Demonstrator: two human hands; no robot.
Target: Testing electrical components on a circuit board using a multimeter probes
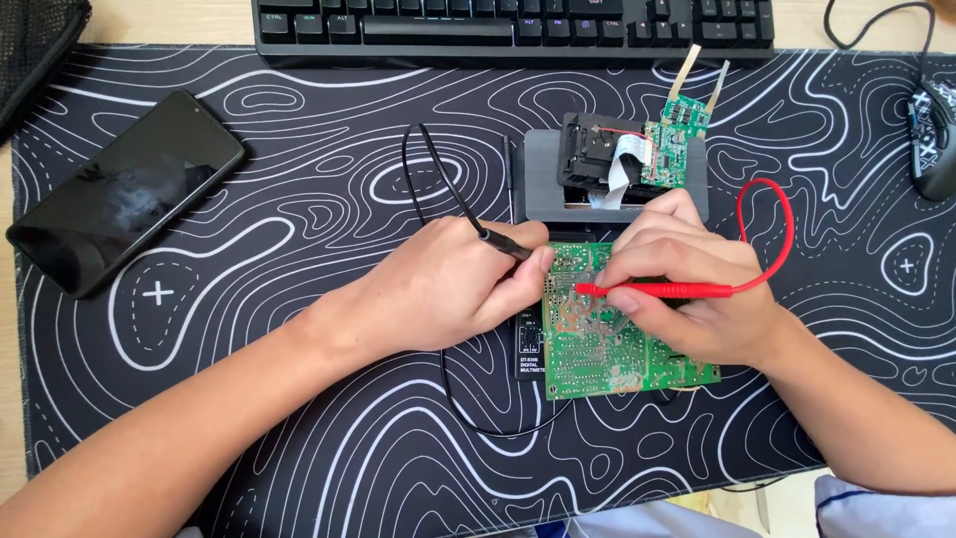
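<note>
A green circuit board [597,354] lies solder side up on top of a black multimeter [528,349] in the middle of the mat. My left hand [438,284] grips a black test probe [503,242], its tip at the board's upper left edge. My right hand [687,284] pinches a red test probe [662,291] like a pen, with the tip touching the board near its upper middle. The black lead [430,169] loops up and away behind my left hand. The red lead [777,214] arcs to the right of my right hand.
A black desk mat [299,418] with white contour lines covers the desk. A dark phone [124,194] lies at the left, a keyboard [513,25] along the top, a mouse [934,139] at the right edge. A grey box [543,179] carries a black module and small green board [672,144].
</note>
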